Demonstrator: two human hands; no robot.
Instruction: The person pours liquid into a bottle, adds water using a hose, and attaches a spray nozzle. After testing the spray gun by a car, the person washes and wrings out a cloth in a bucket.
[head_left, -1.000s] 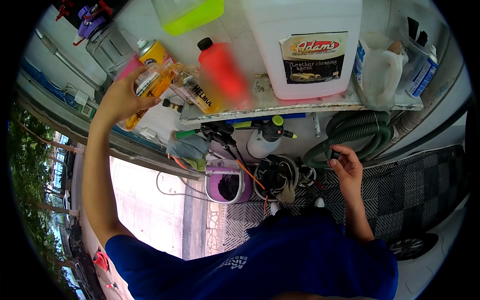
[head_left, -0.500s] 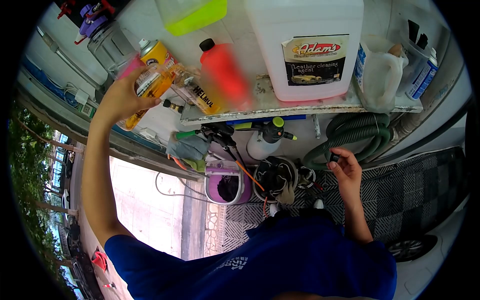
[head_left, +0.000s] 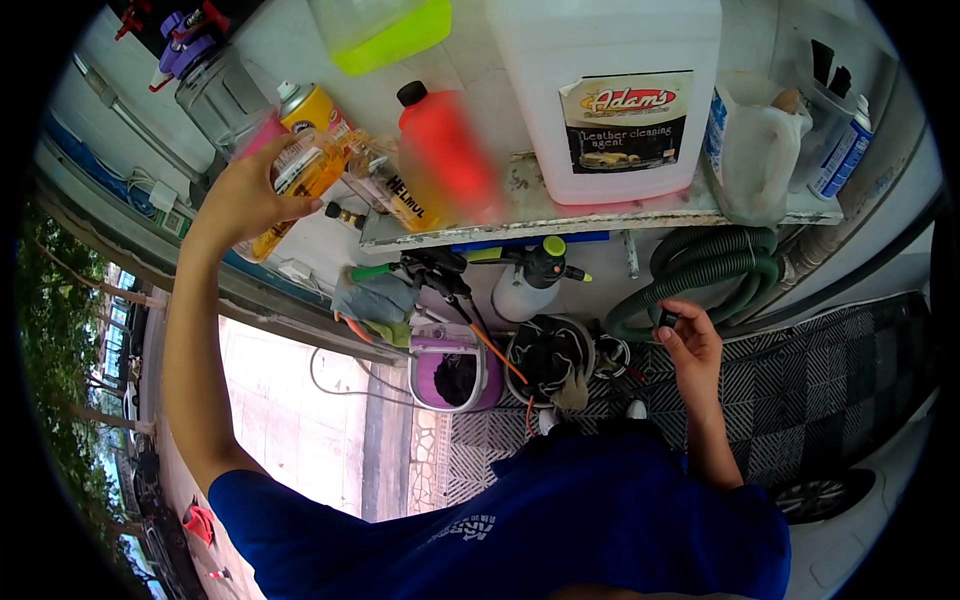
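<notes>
My left hand (head_left: 258, 195) is wrapped round a bottle of orange liquid (head_left: 312, 172), tilted at the left end of the shelf. Close beside it are a yellow spray can (head_left: 312, 106) and a clear bottle with yellow liquid marked HELMUL (head_left: 400, 195). A blurred red bottle with a black cap (head_left: 448, 145) is a little further right. Lower right, my right hand (head_left: 692, 335) pinches a small black cap-like piece (head_left: 668, 318) between thumb and fingers, in front of the coiled green hose (head_left: 715, 265).
A large white jug (head_left: 620, 125), a translucent pitcher (head_left: 755, 150) and a blue-white can (head_left: 842, 155) stand on the shelf (head_left: 520, 212). Beneath are a pump sprayer (head_left: 527, 290), a purple bucket (head_left: 428, 375) and a bin of dark cloths (head_left: 550, 360). A car wheel (head_left: 820, 495) is lower right.
</notes>
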